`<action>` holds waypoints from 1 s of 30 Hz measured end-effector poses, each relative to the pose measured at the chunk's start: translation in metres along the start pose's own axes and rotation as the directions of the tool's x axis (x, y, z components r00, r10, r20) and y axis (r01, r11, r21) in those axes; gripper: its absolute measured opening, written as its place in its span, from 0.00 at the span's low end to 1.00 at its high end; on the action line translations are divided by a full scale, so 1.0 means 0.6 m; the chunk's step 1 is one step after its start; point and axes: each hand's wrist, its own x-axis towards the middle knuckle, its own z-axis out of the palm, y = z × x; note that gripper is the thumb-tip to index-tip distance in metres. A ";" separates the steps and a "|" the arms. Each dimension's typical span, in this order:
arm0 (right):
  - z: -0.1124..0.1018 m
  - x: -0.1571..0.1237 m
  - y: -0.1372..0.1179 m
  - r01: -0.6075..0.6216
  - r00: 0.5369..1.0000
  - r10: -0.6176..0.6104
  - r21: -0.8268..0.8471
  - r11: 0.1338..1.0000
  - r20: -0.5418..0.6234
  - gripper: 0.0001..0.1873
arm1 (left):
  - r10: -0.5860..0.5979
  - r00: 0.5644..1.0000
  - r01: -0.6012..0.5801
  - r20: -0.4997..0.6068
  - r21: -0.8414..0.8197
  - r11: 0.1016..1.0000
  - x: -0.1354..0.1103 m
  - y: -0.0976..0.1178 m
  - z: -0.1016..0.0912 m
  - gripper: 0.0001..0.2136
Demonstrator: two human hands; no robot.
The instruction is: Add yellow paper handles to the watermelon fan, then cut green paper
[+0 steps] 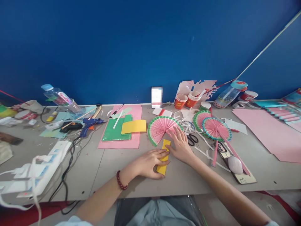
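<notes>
On the grey table lies a narrow yellow paper strip (pixel 161 169), slightly tilted, its long side running away from me. My left hand (pixel 151 161) rests over it from the left, fingers spread across the paper. At its upper right edge, my right hand (pixel 181 145) touches the strip with the thumb, its other fingers stretched out and apart. Those fingers reach over the right end of a pleated watermelon paper fan (pixel 157 128), pink with a green rim. Black-handled scissors (pixel 193 139) lie just right of my right hand.
Green paper (pixel 113 130) and a yellow sheet (pixel 134 126) lie on pink paper (pixel 119 145). A blue glue gun (pixel 90 125) and a white power strip (pixel 50 166) with cables are leftward. Rightward are finished round fans (pixel 216 128), a phone (pixel 245 177) and red paper cups (pixel 181 101).
</notes>
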 end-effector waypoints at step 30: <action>0.014 0.008 -0.005 -0.142 0.983 0.132 -0.071 0.987 -0.130 0.25 | -0.165 0.938 0.240 -0.304 0.230 0.943 0.047 0.017 0.037 0.18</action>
